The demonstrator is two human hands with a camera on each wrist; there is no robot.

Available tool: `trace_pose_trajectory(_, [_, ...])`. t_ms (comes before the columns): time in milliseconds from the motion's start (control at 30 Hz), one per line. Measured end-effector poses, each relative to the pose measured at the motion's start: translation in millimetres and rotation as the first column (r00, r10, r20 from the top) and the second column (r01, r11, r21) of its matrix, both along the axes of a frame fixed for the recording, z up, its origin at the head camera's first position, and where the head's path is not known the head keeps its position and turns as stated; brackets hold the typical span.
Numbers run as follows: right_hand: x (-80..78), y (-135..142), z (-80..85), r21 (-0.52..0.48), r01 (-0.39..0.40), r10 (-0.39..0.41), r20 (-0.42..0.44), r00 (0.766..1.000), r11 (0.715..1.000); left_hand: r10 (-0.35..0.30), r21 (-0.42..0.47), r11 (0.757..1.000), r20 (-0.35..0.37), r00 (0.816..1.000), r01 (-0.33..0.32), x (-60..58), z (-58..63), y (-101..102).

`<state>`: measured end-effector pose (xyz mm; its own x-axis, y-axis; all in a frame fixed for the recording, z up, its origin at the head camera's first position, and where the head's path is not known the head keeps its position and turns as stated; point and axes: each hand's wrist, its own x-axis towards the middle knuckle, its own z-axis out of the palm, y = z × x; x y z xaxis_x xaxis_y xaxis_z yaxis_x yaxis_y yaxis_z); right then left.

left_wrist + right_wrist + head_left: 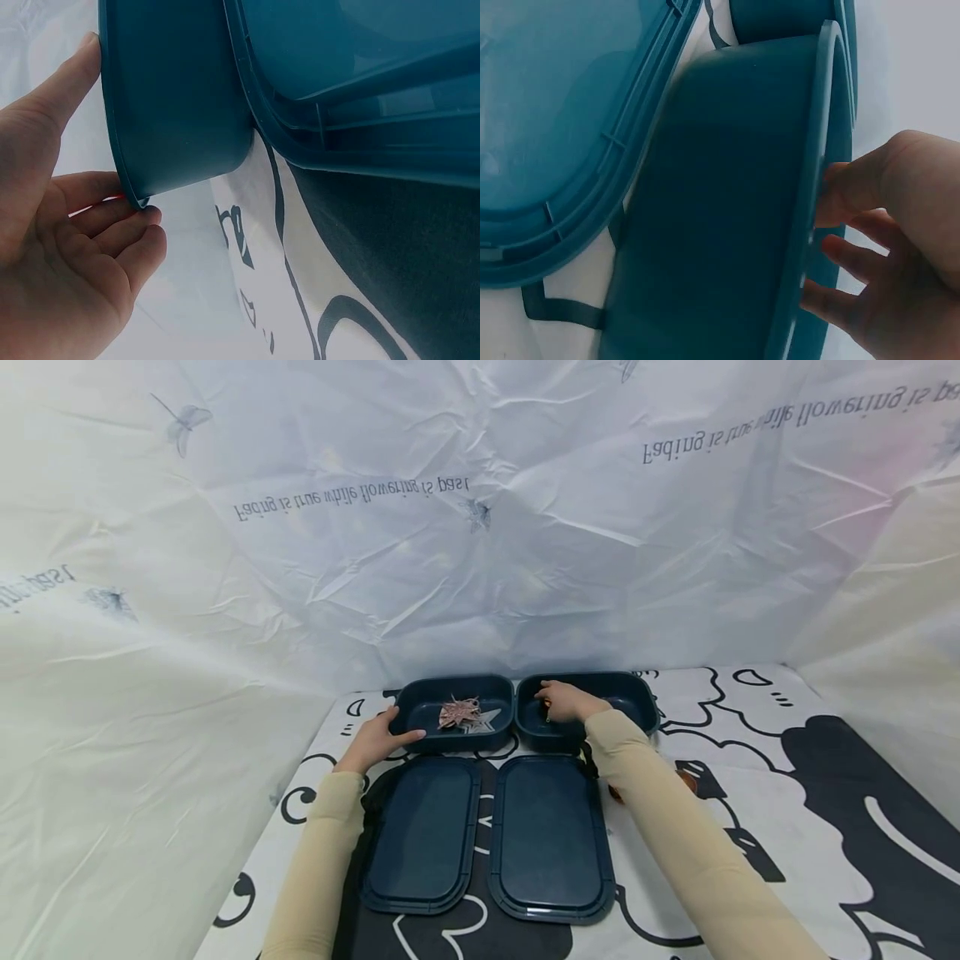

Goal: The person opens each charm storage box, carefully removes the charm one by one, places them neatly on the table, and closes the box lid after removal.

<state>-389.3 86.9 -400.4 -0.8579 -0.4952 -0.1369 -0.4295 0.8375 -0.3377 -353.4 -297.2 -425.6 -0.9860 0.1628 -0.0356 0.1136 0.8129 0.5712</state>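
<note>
At the back, two dark blue-green plastic boxes stand side by side. My left hand (374, 740) holds the corner of the left box (176, 97), thumb on the front rim and fingers curled at the end rim. In that box lie a crumpled pinkish star-patterned piece (455, 713) and a silvery star (482, 722). My right hand (567, 701) reaches over the front wall of the right box (727, 165), fingers bent and spread in the right wrist view. A small dark-and-orange thing (547, 704) shows at its fingers; I cannot tell whether they grip it.
Two matching flat lids, a left lid (423, 835) and a right lid (551, 835), lie before the boxes. Beside and behind the right sleeve, orange-brown pieces (687, 780) show partly hidden. A white plastic sheet (480, 593) hangs right behind the boxes. The cloth (757, 752) is black-and-white patterned.
</note>
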Motion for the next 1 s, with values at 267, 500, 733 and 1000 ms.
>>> trace_pose_trajectory(267, [-0.1,-1,-0.4,0.085,0.001,-0.006,0.055,0.998,0.996,-0.005,0.007,1.0,0.001,1.0,0.005,-2.0,-1.2,1])
trace_pose_trajectory(500, [0.3,1,1.1,0.125,0.081,-0.094,0.101,0.991,0.989,-0.009,0.008,1.0,0.006,1.0,0.009,-4.2,-1.4,0])
trace_pose_trajectory(733, [-3.4,10,-8.4,0.109,0.058,-0.07,0.112,0.991,0.992,-0.002,-0.006,1.0,0.008,1.0,0.002,-2.6,0.8,0])
trace_pose_trajectory(1000, [0.5,17,-9.0,-0.015,0.047,-0.045,0.118,0.992,0.999,0.002,-0.003,1.0,0.009,1.0,-0.002,-2.9,0.6,1])
